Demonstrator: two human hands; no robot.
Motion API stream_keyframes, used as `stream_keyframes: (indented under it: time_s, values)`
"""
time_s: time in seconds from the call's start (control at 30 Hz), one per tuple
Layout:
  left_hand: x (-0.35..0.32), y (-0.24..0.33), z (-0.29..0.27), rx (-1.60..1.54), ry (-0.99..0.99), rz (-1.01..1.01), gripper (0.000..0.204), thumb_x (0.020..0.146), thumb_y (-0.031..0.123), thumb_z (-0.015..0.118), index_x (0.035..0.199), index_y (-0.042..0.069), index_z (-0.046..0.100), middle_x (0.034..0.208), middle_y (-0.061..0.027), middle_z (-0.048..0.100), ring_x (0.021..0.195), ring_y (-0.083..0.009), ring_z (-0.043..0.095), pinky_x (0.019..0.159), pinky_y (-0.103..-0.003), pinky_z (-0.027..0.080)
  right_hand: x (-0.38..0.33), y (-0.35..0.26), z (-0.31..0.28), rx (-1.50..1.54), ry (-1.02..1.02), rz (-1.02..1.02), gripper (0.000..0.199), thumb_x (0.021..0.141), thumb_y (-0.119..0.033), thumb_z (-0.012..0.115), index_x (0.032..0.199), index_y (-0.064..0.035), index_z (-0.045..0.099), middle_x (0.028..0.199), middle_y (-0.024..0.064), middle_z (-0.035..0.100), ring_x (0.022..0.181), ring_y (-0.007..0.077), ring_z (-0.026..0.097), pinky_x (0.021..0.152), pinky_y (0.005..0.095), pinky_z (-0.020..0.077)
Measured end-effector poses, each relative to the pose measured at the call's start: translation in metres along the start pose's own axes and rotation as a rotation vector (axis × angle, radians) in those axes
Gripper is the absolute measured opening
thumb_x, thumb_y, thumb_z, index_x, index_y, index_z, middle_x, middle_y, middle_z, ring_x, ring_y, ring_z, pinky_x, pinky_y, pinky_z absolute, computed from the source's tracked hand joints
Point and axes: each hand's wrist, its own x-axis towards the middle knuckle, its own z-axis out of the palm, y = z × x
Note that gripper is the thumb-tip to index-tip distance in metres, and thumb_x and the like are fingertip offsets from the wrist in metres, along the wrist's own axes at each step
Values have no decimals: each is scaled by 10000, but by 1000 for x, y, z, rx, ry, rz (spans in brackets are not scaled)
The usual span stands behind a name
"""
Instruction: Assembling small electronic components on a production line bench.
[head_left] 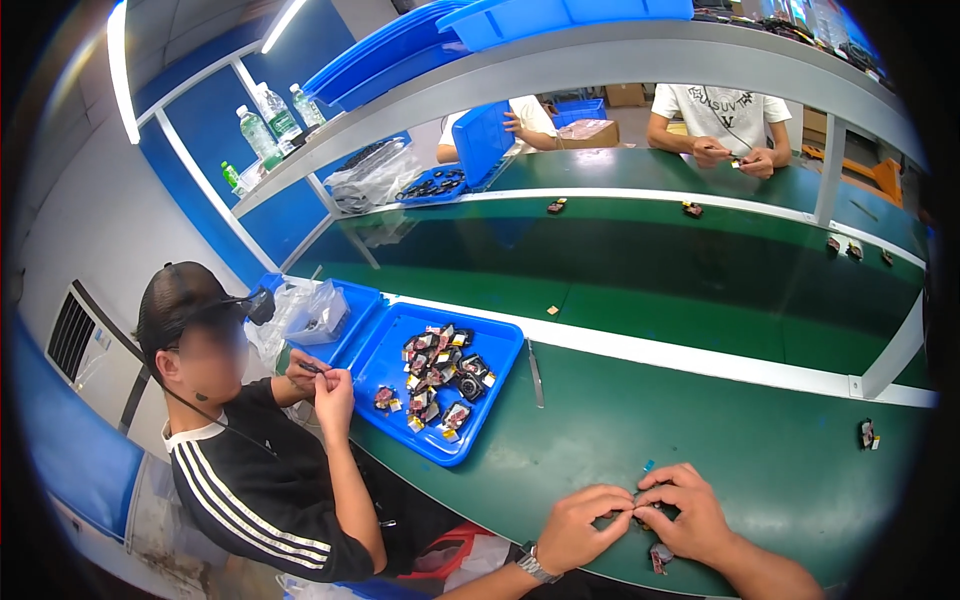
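- At lower right of the frame, left hand (590,522) with thumb and forefinger curled into a loop, tips pinched on a small dark part (640,498).
- Just beside it, right hand (690,512), thumb and forefinger closed on the same part, tips meeting those of the left.
- Part mostly hidden by fingers; cannot tell its exact shape.
- Just above the fingertips, a small teal tab (649,465); cannot tell whether joined to the part.
- On the left wrist, a watch (538,563) with metal band.
- Below the right hand, near the bottom edge, a small loose assembly (660,558), partly covered.
- Under everything, a green tabletop (620,420).
- Left of centre, a blue tray (495,345) bearing a heap of small black, pink and silver assemblies (437,365).
- Just right of the tray, a slim metal tool (536,375) lying flat.
- Near the right edge, a lone assembly (867,434) on the green surface.
- At left, a seated co-worker (260,470) in dark cap and black top, holding a small dark object in both hands.
- Across the top, a grey shelf (620,62) with blue bins (570,12) and plastic bottles (260,135).
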Motion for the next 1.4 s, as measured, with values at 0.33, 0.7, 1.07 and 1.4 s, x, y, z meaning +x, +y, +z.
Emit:
stream_keyframes:
  time_s: [0.33, 0.7, 1.07, 1.4]
  values:
    - [2, -3, 3, 76, 35, 71, 116, 810, 24, 780, 924, 20, 758, 980, -86, 763, 830, -204, 737, 732, -300, 588, 2, 1, 1, -3, -5, 19, 121, 811, -120, 816, 912, -72, 771, 1080, 56, 689, 1030, 272, 626, 885, 383, 522]
    - [-1, 8, 6, 20, 23, 5, 114, 781, 2, 761, 891, 26, 744, 938, -90, 758, 786, -199, 731, 722, -300, 587, -7, -1, -4, -28, -21, 7, 115, 812, -146, 817, 909, -100, 776, 1082, 48, 693, 1037, 283, 624, 904, 395, 518]
    - [10, -19, -17, -157, 111, -181, 70, 797, -51, 707, 864, -30, 698, 956, -113, 749, 793, -146, 717, 724, -259, 577, 8, 4, -23, 24, -128, -24, 108, 890, -192, 760, 980, -133, 747, 1259, 72, 623, 1187, 295, 542, 1009, 408, 467]
    - [-23, -60, -82, -271, 193, -260, 16, 958, 2, 632, 973, -4, 632, 980, -86, 723, 871, -118, 685, 775, -274, 560, 20, 22, -25, -496, 279, 4, 191, 770, -68, 791, 959, -57, 764, 925, 112, 645, 878, 313, 607, 793, 408, 501]
